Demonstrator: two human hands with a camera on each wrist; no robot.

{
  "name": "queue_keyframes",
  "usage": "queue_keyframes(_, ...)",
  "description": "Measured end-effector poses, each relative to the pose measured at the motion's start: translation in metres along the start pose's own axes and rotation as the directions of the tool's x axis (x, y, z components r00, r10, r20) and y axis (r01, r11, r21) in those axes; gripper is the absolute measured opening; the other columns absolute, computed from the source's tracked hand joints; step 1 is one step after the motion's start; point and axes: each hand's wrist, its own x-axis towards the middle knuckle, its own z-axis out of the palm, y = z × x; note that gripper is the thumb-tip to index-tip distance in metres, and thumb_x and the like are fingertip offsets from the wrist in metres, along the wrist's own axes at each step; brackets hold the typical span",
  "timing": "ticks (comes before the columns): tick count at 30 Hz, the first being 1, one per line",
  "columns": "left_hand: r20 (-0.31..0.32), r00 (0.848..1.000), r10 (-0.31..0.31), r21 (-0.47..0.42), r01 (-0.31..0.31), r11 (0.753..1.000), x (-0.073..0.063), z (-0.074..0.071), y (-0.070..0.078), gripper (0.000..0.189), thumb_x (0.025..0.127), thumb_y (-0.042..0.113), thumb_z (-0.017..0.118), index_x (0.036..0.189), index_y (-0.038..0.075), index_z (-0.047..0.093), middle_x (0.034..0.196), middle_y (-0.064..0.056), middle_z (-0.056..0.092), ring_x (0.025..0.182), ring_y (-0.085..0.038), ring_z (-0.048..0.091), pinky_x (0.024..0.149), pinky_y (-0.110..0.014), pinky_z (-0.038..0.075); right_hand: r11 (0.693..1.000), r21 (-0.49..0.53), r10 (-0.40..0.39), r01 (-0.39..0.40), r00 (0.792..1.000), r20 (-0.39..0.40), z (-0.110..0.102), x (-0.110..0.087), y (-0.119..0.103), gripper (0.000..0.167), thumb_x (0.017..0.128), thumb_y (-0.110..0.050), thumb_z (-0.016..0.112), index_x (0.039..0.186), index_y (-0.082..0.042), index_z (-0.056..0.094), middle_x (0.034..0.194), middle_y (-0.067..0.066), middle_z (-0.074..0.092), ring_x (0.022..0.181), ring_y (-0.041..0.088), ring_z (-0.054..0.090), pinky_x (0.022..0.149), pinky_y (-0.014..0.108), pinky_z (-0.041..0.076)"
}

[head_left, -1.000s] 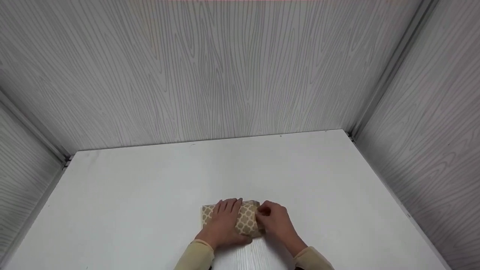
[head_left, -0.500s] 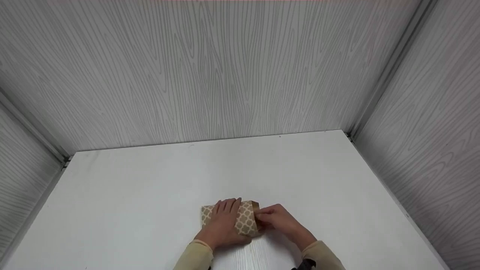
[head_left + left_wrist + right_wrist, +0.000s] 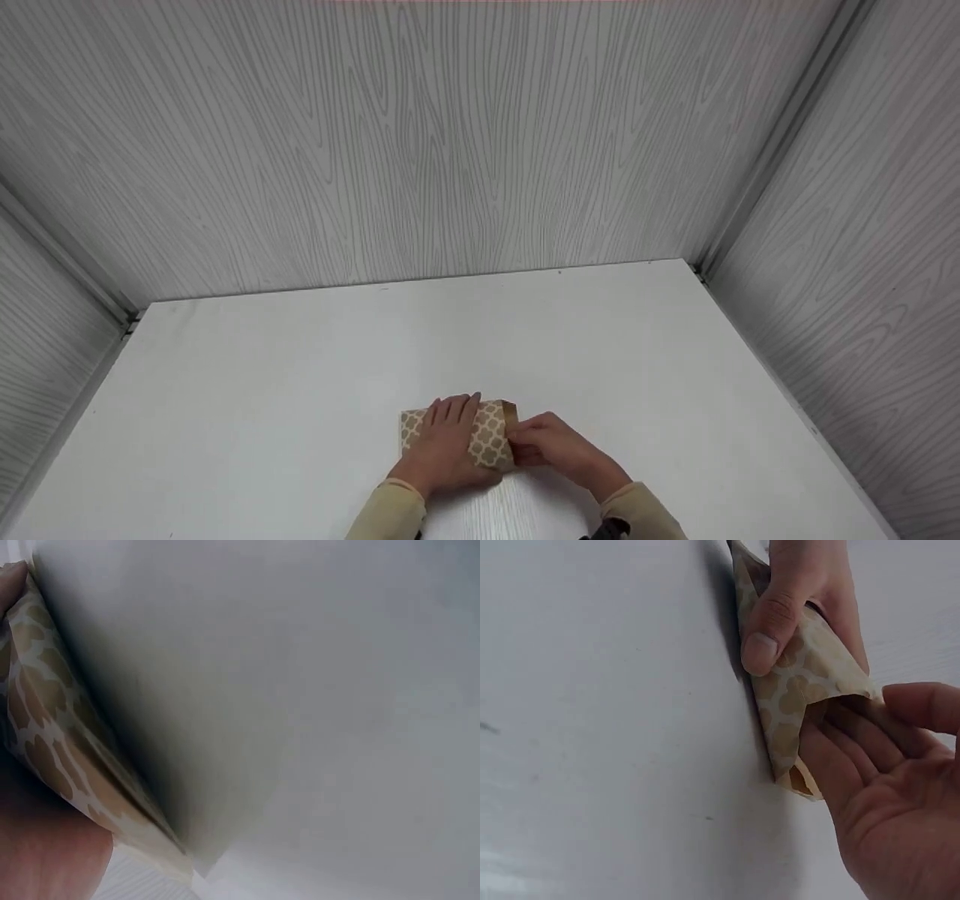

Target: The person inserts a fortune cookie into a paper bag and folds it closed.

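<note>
A small patterned paper bag (image 3: 489, 437), tan with pale lattice lines, lies on the white table, its mouth towards the right. My left hand (image 3: 444, 446) lies across it and holds it down, fingers over the far side and thumb along the near side. In the right wrist view the left thumb (image 3: 769, 637) presses the bag's side. My right hand (image 3: 556, 448) is at the mouth, its straight fingers (image 3: 832, 761) reaching inside, so their tips are hidden. The right thumb stays outside, close to the rim. Whatever is inside the bag cannot be seen.
The white tabletop (image 3: 300, 375) extends around the hands. A grey wood-grain panel (image 3: 420, 150) rises behind it, with side panels at the left (image 3: 37, 360) and right (image 3: 847, 300).
The right hand was bent at the bag's right edge a second ago; its fingers have since gone into the mouth, which stands wider. The left hand has stayed nearly still.
</note>
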Motion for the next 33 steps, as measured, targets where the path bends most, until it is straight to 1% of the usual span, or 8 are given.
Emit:
queue_keyframes(5, -0.021, 1.000, 0.008, -0.013, -0.008, 1.000, 0.000, 0.000, 0.001, 0.118, 0.070, 0.062, 0.078, 0.153, 0.000, 0.022, 0.148, -0.017, 0.033, 0.138, -0.035, 0.027, 0.116, -0.053, 0.011, 0.964, 0.258, 0.041, -0.067, 0.993, 0.107, -0.004, 0.008, 0.004, 0.040, 0.102, -0.024, 0.041, 0.118, 0.006, 0.062, 0.113, 0.022, 0.067, 0.103, 0.030, 0.066, 0.094, 0.041, 0.051)
queue_keyframes(9, -0.021, 1.000, 0.002, 0.001, -0.002, 1.000, 0.001, 0.000, 0.001, 0.120, 0.069, 0.063, 0.078, 0.154, 0.001, 0.020, 0.149, -0.017, 0.033, 0.139, -0.034, 0.027, 0.117, -0.052, 0.010, 0.922, 0.376, 0.034, -0.089, 0.988, 0.150, -0.006, 0.012, 0.008, 0.042, 0.102, -0.026, 0.036, 0.121, 0.005, 0.057, 0.116, 0.019, 0.065, 0.103, 0.027, 0.064, 0.094, 0.040, 0.050)
queue_keyframes(12, -0.009, 1.000, -0.003, 0.008, 0.003, 1.000, 0.001, -0.001, 0.001, 0.120, 0.070, 0.064, 0.077, 0.154, 0.001, 0.020, 0.149, -0.017, 0.033, 0.139, -0.034, 0.026, 0.117, -0.052, 0.010, 0.932, 0.352, 0.015, -0.085, 0.980, 0.197, -0.008, 0.012, 0.007, 0.051, 0.105, -0.029, 0.032, 0.134, 0.009, 0.048, 0.125, 0.023, 0.060, 0.112, 0.031, 0.060, 0.099, 0.041, 0.047)
queue_keyframes(15, 0.002, 1.000, -0.007, -0.010, 0.007, 1.000, 0.001, -0.002, 0.000, 0.118, 0.070, 0.063, 0.078, 0.154, 0.002, 0.021, 0.149, -0.016, 0.033, 0.139, -0.033, 0.026, 0.117, -0.052, 0.010, 0.973, 0.222, 0.019, -0.061, 0.982, 0.187, -0.009, 0.012, 0.002, 0.055, 0.106, -0.034, 0.034, 0.138, 0.009, 0.047, 0.129, 0.023, 0.059, 0.116, 0.032, 0.058, 0.101, 0.042, 0.046)
queue_keyframes(21, -0.018, 1.000, -0.001, -0.026, 0.001, 1.000, -0.001, 0.000, -0.002, 0.115, 0.070, 0.061, 0.078, 0.154, 0.002, 0.024, 0.149, -0.015, 0.034, 0.139, -0.032, 0.027, 0.117, -0.051, 0.011, 0.998, -0.044, -0.041, 0.040, 0.999, -0.023, -0.008, 0.011, -0.008, 0.046, 0.106, -0.029, 0.043, 0.129, 0.007, 0.059, 0.119, 0.019, 0.065, 0.111, 0.029, 0.062, 0.098, 0.042, 0.048)
queue_keyframes(23, -0.024, 1.000, 0.000, -0.025, 0.000, 1.000, -0.001, 0.000, -0.002, 0.116, 0.070, 0.061, 0.078, 0.153, 0.002, 0.024, 0.149, -0.016, 0.034, 0.138, -0.033, 0.027, 0.117, -0.051, 0.011, 0.998, -0.041, -0.059, 0.057, 0.997, -0.040, -0.007, 0.012, -0.008, 0.047, 0.107, -0.029, 0.042, 0.132, 0.007, 0.057, 0.121, 0.019, 0.064, 0.113, 0.030, 0.062, 0.099, 0.042, 0.048)
queue_keyframes(28, -0.030, 1.000, -0.009, -0.041, 0.008, 0.999, -0.002, -0.001, -0.001, 0.117, 0.069, 0.061, 0.079, 0.153, 0.002, 0.024, 0.149, -0.016, 0.034, 0.138, -0.032, 0.027, 0.117, -0.051, 0.011, 0.996, 0.078, -0.059, 0.052, 0.995, 0.080, -0.001, 0.012, -0.006, 0.058, 0.109, -0.037, 0.031, 0.136, 0.010, 0.050, 0.129, 0.022, 0.059, 0.119, 0.033, 0.057, 0.100, 0.042, 0.047)
queue_keyframes(33, -0.013, 1.000, -0.023, -0.038, 0.022, 0.999, -0.004, -0.002, 0.002, 0.115, 0.072, 0.060, 0.078, 0.153, 0.001, 0.022, 0.150, -0.017, 0.032, 0.139, -0.035, 0.026, 0.116, -0.053, 0.011, 0.977, 0.211, -0.032, 0.003, 0.991, 0.133, 0.007, 0.013, -0.004, 0.066, 0.107, -0.047, 0.028, 0.138, 0.007, 0.048, 0.130, 0.019, 0.058, 0.119, 0.031, 0.056, 0.099, 0.040, 0.048)
